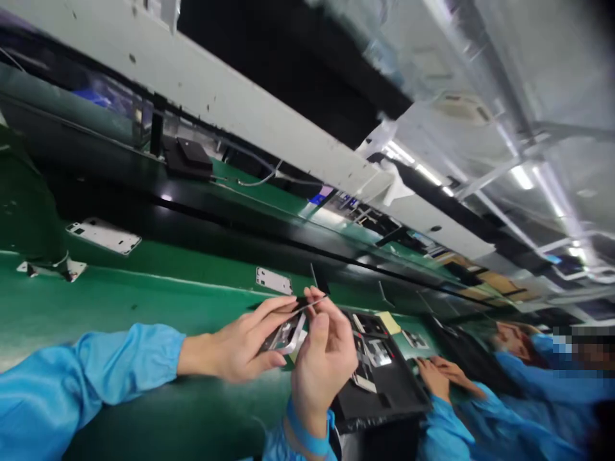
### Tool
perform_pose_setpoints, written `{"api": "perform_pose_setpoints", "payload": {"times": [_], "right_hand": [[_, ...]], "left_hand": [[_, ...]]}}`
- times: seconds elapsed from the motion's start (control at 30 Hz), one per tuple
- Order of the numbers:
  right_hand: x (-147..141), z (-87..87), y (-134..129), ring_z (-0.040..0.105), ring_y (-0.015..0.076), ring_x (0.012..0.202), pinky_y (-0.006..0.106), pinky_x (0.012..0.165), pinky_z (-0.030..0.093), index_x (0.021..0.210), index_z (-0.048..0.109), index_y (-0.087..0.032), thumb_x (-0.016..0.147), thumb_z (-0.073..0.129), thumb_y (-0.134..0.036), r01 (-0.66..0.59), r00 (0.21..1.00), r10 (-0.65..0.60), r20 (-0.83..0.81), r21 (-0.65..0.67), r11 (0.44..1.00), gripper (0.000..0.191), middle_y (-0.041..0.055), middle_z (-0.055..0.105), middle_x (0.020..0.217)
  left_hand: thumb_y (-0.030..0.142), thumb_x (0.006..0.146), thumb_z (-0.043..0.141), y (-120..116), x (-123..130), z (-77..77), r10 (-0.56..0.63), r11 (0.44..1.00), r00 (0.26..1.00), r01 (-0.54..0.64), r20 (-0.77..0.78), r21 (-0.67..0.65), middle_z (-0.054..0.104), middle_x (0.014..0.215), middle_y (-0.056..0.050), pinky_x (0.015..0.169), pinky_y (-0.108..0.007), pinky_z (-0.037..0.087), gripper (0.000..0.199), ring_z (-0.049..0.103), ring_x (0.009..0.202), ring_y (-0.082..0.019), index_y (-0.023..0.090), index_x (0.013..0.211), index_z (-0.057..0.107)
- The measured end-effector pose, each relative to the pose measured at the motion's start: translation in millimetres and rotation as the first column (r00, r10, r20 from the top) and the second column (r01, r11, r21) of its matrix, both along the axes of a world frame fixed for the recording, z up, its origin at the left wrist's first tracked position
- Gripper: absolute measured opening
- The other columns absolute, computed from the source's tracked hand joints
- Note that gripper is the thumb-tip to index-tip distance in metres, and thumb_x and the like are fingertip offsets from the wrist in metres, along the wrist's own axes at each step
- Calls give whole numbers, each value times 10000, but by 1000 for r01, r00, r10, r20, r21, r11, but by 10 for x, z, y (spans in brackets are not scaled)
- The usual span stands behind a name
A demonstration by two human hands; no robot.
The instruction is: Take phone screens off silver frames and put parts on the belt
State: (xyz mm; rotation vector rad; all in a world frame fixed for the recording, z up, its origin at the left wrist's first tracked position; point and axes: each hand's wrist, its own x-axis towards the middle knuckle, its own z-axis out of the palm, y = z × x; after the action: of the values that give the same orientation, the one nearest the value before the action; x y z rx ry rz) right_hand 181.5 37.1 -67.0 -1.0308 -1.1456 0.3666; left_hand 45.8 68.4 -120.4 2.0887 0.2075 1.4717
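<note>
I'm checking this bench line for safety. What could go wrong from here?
The thin strip pinched in the right hand could slip and nick the left hand, which is very close. The silver phone part in the left hand could drop onto the black tray of parts beside it. A co-worker's hands are close to that tray, so the two people could bump.

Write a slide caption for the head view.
Left hand and right hand handle a phone frame beside a black tray on a green workbench.
</note>
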Motion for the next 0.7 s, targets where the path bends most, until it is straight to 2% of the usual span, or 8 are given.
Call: {"api": "perform_pose_setpoints", "payload": {"times": [0.17,0.27,0.33,0.4,0.43,0.47,0.57,0.7], "right_hand": [[-82,299,118,711,205,1028,408,968,552,903,589,-235,1044,630,-330,-94,994,86,69,121,988,175,37,690,1034],[13,258,152,694,216,1100,413,981,540,911,578,-243,1055,593,-324,-95,986,65,152,197,976,166,55,684,1128],[148,22,175,672,236,1178,435,1019,522,907,564,-245,1061,565,-353,-70,979,43,198,133,989,188,74,682,1221],[305,-358,216,658,248,1195,436,1024,513,893,552,-243,1056,542,-399,-30,963,54,265,-96,995,225,92,685,1245],[376,-575,245,657,252,1180,428,1011,513,879,551,-241,1041,551,-427,-11,949,92,303,-258,966,247,103,691,1230],[433,-791,277,656,254,1160,413,979,521,859,548,-241,1022,553,-467,2,930,150,337,-411,912,279,111,690,1221],[502,-1314,358,651,283,1099,440,975,511,767,553,-235,963,620,-505,22,903,221,368,-553,833,340,124,688,1099],[470,-1570,351,589,337,1177,535,1106,402,750,584,-227,913,695,-527,75,886,206,415,-567,821,360,144,646,1107]], "left_hand": [[631,1058,448,97,-110,174,17,994,997,-8,-81,110,279,1708,-259,1260,-530,423,847,356,1585,-403,194,1726,164],[610,1064,462,211,-196,282,33,991,998,-26,-48,133,366,1665,-245,1242,-533,448,781,405,1553,-397,195,1701,280],[578,1071,486,304,-273,365,94,995,996,-94,7,37,408,1640,-239,1194,-538,493,707,488,1488,-394,192,1656,392],[564,1084,470,391,-362,463,152,971,987,-139,57,-196,477,1591,-233,1069,-510,580,634,640,1316,-359,185,1591,494],[582,1087,449,427,-406,514,152,938,984,-114,94,-327,561,1511,-229,969,-472,623,628,708,1187,-326,176,1560,529],[612,1084,429,454,-446,565,129,893,981,-54,141,-446,655,1387,-216,869,-431,644,645,749,1058,-294,168,1536,548],[722,1036,434,491,-523,688,37,719,952,187,305,-669,787,1018,-156,701,-375,642,739,778,859,-283,138,1461,591],[763,1000,468,507,-542,728,-60,513,899,400,433,-760,810,952,-163,657,-382,642,758,790,770,-301,109,1309,693]]}}
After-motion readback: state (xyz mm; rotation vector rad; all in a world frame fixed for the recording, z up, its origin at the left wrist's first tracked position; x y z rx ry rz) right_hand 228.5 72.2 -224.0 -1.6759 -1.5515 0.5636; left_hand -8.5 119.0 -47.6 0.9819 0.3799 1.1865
